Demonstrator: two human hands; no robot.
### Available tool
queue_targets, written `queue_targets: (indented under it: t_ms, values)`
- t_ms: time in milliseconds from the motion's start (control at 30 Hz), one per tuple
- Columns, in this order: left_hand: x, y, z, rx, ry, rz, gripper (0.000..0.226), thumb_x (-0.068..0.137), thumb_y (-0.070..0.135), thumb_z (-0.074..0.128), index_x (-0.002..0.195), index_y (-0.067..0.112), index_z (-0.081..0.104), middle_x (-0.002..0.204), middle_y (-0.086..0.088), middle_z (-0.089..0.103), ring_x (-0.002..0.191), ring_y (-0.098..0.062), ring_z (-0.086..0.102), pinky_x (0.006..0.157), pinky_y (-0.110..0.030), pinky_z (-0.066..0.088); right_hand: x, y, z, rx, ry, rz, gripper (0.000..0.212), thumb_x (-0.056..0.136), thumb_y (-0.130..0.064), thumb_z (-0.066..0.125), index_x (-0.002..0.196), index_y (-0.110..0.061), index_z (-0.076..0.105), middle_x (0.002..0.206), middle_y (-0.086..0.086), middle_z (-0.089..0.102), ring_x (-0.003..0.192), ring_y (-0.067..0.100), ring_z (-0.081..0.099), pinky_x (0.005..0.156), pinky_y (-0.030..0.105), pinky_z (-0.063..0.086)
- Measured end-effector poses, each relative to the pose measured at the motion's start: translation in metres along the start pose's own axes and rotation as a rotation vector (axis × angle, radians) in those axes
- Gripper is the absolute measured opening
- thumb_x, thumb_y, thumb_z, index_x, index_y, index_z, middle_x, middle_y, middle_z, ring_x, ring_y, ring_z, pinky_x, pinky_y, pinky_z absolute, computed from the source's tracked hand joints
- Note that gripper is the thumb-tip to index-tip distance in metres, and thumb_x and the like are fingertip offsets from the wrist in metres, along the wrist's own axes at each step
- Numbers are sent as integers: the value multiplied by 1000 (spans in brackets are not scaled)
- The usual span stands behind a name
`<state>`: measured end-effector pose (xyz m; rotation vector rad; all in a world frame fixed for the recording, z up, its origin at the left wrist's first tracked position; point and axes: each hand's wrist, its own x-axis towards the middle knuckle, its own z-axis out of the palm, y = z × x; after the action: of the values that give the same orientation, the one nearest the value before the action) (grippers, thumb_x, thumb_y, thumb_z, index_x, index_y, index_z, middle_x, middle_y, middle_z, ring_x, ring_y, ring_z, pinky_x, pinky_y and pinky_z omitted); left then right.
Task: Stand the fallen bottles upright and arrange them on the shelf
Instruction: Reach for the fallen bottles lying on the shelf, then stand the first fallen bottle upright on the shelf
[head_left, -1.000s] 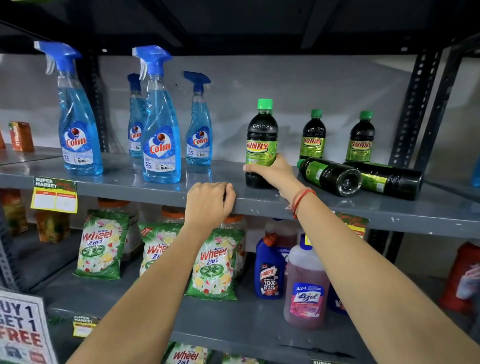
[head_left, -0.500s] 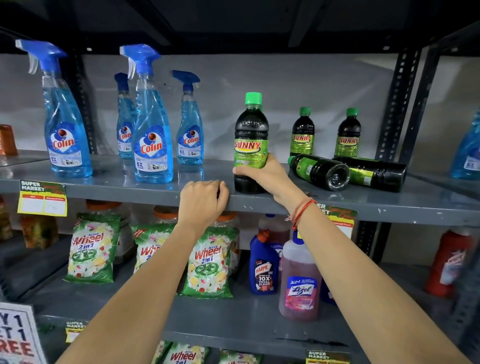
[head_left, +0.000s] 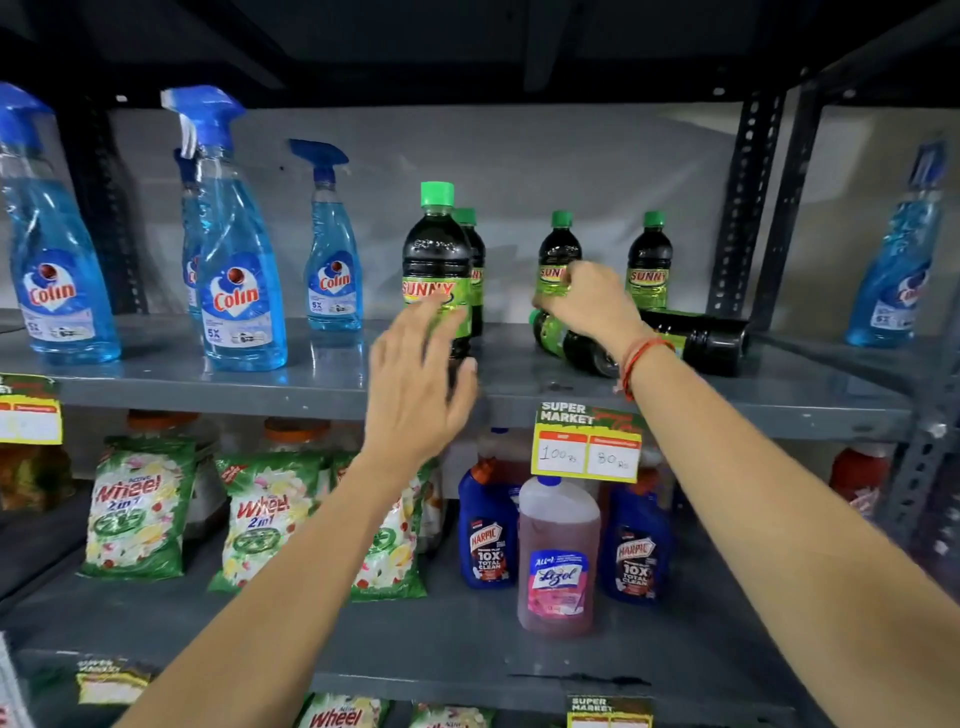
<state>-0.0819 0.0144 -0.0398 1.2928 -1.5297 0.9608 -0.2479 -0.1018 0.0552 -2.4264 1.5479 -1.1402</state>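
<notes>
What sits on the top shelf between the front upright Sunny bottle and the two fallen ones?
Head view: bare grey shelf separates the front upright Sunny bottle from the fallen bottles.

**Surfaces, as I see them**

Shelf (head_left: 311, 382): grey painted metal, dull sheen, scuffed. Sunny bottles (head_left: 435, 260): glossy dark plastic w/ shiny labels. Colin sprayers (head_left: 236, 291), left: clear glossy plastic. Price tag (head_left: 587, 441): matt paper. Wheel packs (head_left: 137, 512) below: glossy film.

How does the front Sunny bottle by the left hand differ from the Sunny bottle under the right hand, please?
The front bottle stands upright; the fallen bottle lies on its side. The front bottle's green cap points up; the fallen bottle's cap end points left. The left hand is open before the front bottle; the right hand reaches over the fallen bottle. Both are dark, with green Sunny labels.
</notes>
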Motion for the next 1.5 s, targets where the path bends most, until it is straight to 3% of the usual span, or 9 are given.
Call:
queue_targets:
  t_ms: [200,333,467,667,933,1133,1300,1400,1500]
  values:
    - [36,57,31,-94,-314,174,50,92,38,28,106,6,65,107,-15,68,98,-32,62,71,-40,53,24,23,-11,-177,-335,143,70,84,-54,61,130,-2,55,133,18,57,118,33,56,86,31,43]
    - [31,51,48,12,-494,-31,46,98,38,29,78,9,60,82,-16,67,76,-37,61,55,-33,34,31,28,-8,-19,-426,273,78,80,-55,65,138,-6,46,138,17,52,116,33,56,82,31,42]
    - [24,49,47,87,-429,14,46,97,36,28,68,13,55,71,-13,66,65,-34,60,49,-30,28,36,35,1,206,-522,390,78,70,-50,76,128,-6,49,118,17,59,99,34,61,82,38,52]
    - [9,53,44,108,-264,38,52,91,34,25,60,11,61,55,-5,64,47,-28,57,41,-25,14,27,42,5,617,-363,374,64,61,-39,84,109,-9,55,106,15,67,93,33,68,80,41,57]
    - [10,56,43,93,-247,17,50,91,32,26,59,12,59,52,0,60,43,-22,53,39,-18,11,18,36,16,861,64,208,84,45,-40,89,115,-9,54,100,6,68,85,19,67,78,34,57]
    - [10,56,43,90,-227,30,40,91,25,38,58,13,56,54,-1,61,45,-23,55,40,-22,12,16,46,25,843,-31,153,87,62,-20,89,130,-12,37,114,7,61,105,24,60,94,40,49]
    - [9,54,44,98,-211,37,45,91,29,30,64,14,62,58,0,65,48,-22,58,44,-23,23,10,50,26,850,-166,65,43,70,4,77,93,-23,51,89,0,63,99,26,62,95,39,49]
    - [10,56,43,90,-214,35,45,91,29,30,61,13,60,57,-1,64,47,-23,57,44,-22,23,10,54,26,788,-134,90,46,68,-6,82,101,-19,53,97,2,63,105,26,61,97,39,48]
    - [10,55,44,103,-214,36,46,91,30,29,64,13,63,59,-1,66,48,-23,58,44,-23,21,6,51,27,474,1,61,80,64,-31,88,126,-6,44,111,6,55,103,20,52,89,30,44]
